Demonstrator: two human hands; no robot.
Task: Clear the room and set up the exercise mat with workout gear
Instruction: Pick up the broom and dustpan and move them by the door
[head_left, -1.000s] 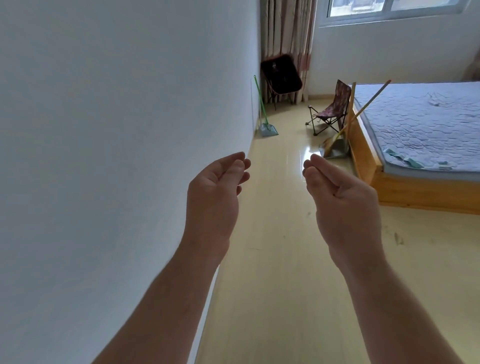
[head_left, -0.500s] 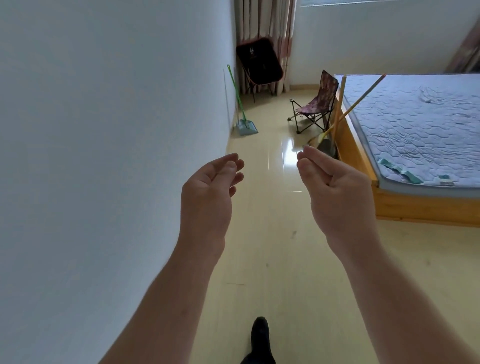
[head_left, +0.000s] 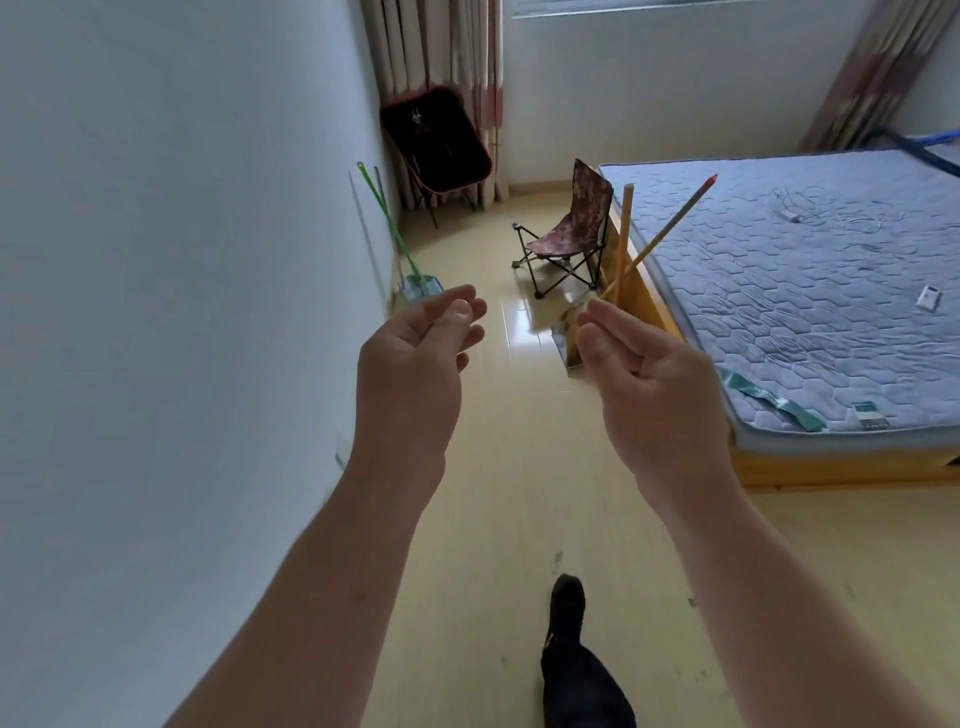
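A white wall (head_left: 156, 260) fills the left side, and pale yellow floor (head_left: 519, 493) runs ahead to a curtain (head_left: 441, 52) in the far corner. A bed (head_left: 805, 291) with a grey-blue quilted mattress on a wooden frame stands along the right. A black folding chair (head_left: 436, 140) leans tilted in the corner in front of the curtain. A smaller patterned folding chair (head_left: 571, 228) stands open on the floor just beside the bed's far end. A broom (head_left: 670, 228) leans against the bed frame, and a green-handled dustpan (head_left: 389, 223) leans on the wall. The left hand (head_left: 410, 384) and right hand (head_left: 660, 395) are raised side by side over the floor, apart from each other, fingers loosely curled inward and pinching nothing. A black shoe (head_left: 566, 608) is on the floor below them. A small white object (head_left: 928, 298) lies on the mattress.
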